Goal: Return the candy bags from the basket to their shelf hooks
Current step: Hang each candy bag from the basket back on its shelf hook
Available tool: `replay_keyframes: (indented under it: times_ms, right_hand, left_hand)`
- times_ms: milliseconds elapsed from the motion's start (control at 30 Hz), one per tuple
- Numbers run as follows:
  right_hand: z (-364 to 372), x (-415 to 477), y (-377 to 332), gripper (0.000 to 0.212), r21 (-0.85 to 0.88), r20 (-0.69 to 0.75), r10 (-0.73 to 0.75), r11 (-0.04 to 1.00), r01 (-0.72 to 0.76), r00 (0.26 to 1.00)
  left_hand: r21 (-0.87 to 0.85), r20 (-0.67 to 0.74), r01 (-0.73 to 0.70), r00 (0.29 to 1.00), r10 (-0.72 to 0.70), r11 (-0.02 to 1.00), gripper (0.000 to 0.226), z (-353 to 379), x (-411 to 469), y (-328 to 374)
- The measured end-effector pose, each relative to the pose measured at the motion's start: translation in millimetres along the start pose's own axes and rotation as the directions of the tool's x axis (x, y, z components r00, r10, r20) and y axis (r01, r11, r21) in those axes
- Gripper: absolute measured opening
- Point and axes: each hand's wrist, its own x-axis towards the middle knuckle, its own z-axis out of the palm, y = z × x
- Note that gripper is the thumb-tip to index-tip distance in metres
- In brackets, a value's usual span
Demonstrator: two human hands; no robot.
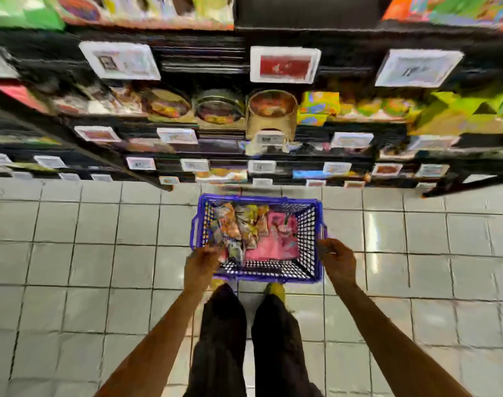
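- Blue mesh basket stands on the tiled floor, its long axis running left to right along the shelf front.
- Candy bags are heaped in its left half, lengthwise toward the shelves; a pink bag lies flat on the right.
- Left hand reaches in at the near-left corner among the bags; blur hides its grip.
- Right hand is at the right rim, fingers loosely curled; contact unclear.
- Open floor lies on both sides.
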Motion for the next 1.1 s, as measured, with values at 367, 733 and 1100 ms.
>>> replay_keyframes:
  times_ms: [367,733,1100]
  right_hand:
    - [71,127,128,0.036,-0.159,-0.141,0.161,0.970,-0.182,0.977]
    - [119,209,187,0.044,-0.139,-0.208,0.278,0.940,-0.310,0.938]
    - [43,108,98,0.029,-0.073,-0.177,0.317,0.940,-0.334,0.932]
  left_hand:
    - [0.205,-0.151,0.170,0.979,-0.140,0.964,0.022,33,143,-112]
    - [0.172,-0.357,0.353,0.893,-0.276,0.920,0.034,29,241,-182]
    - [-0.113,-0.286,0.494,0.815,-0.505,0.862,0.032,-39,139,-160]
